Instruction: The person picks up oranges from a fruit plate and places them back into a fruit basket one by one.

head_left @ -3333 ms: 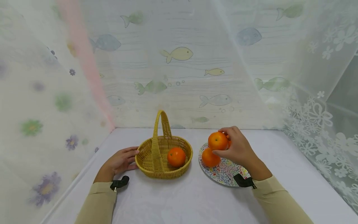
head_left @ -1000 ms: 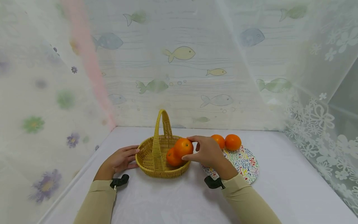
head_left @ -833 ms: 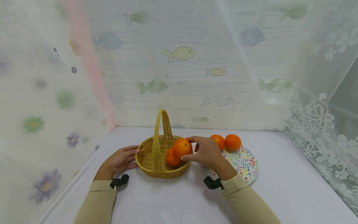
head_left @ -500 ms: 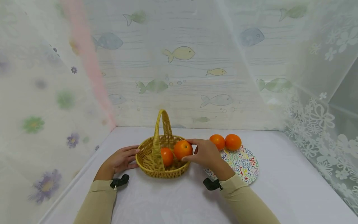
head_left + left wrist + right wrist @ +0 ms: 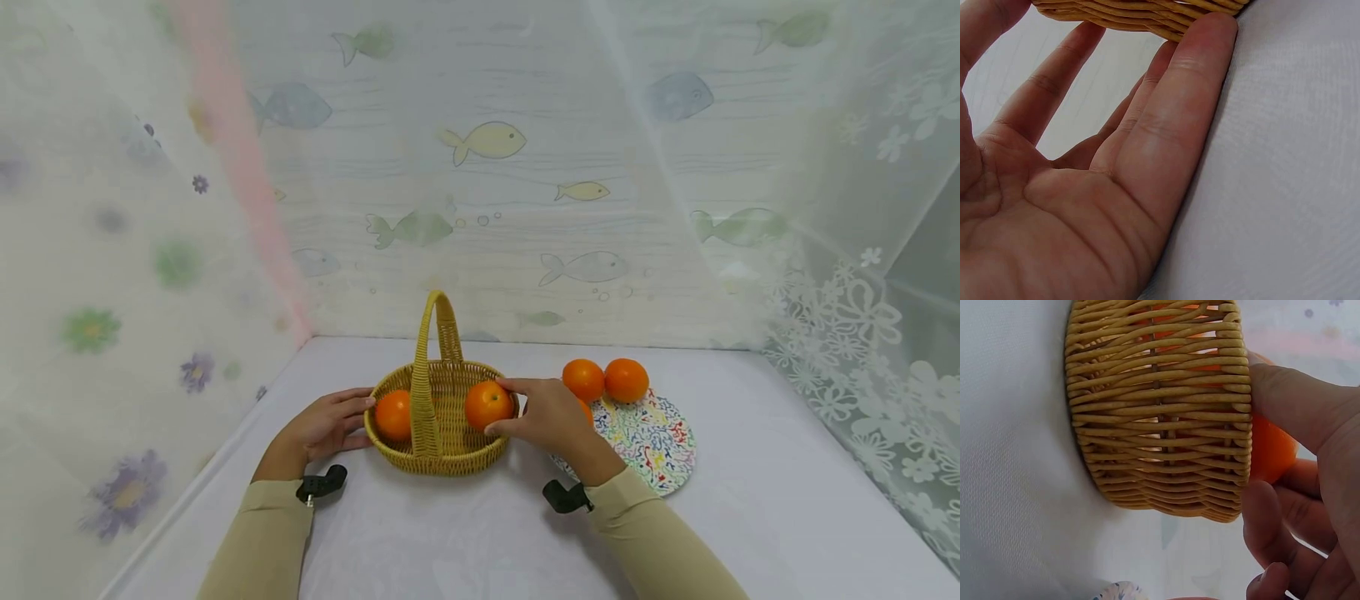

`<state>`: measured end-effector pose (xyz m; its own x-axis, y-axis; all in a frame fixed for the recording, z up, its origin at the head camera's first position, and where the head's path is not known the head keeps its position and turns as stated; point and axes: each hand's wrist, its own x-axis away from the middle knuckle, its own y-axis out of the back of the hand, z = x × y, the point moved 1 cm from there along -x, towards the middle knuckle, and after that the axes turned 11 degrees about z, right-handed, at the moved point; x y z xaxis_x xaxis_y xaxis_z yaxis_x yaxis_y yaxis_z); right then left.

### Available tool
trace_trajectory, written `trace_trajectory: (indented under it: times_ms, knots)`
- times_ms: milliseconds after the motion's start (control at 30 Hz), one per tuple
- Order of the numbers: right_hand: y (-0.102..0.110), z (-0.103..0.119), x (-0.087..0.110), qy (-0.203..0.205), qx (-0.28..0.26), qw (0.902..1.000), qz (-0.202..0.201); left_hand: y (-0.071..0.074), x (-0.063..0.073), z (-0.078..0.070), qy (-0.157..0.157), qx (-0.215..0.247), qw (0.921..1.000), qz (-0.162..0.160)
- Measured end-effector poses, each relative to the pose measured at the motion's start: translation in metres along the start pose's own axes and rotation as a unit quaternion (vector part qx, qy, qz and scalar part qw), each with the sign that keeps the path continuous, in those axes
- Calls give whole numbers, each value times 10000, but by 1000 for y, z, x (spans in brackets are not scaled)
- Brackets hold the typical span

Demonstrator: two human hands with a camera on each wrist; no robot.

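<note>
1. At far left, with the left hand point(image 5: 327, 429), touches the outside of the wicker basket point(image 5: 450, 464) at its left end, with fingers fairly straight, neither clenched nor grasping anything
2. Just inside that end, close by the left fingertips: left orange point(image 5: 393, 415), too near to tell whether touched
3. Over the middle: handle point(image 5: 422, 400), with the basket's long axis running left to right on the table point(image 5: 450, 542)
4. In the basket's right end, with the right hand point(image 5: 551, 412), grips the right orange point(image 5: 488, 406) between thumb and fingers; directly left of that hand, just inside the rim, with the left hand off at the opposite end of the long axis; bulging above the rim, so perhaps not fully settled
5. Right of the basket: patterned plate point(image 5: 652, 454), with a pair of oranges point(image 5: 627, 381) side by side near its far edge, and a third orange point(image 5: 586, 410) partly hidden behind the right hand
</note>
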<state>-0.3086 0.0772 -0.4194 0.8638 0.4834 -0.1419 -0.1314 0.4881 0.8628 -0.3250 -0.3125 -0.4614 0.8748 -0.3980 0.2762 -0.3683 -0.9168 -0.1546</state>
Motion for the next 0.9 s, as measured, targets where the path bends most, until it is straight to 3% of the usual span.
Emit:
trace_trajectory:
  times_ms: [500, 900]
  knots:
    - [0, 5, 1, 12, 106, 9999, -43, 3, -2, 3, -2, -75, 10000, 58]
    - [-2, 7, 1, -213, 161, 9996, -80, 4, -3, 4, 8, -27, 10000, 67]
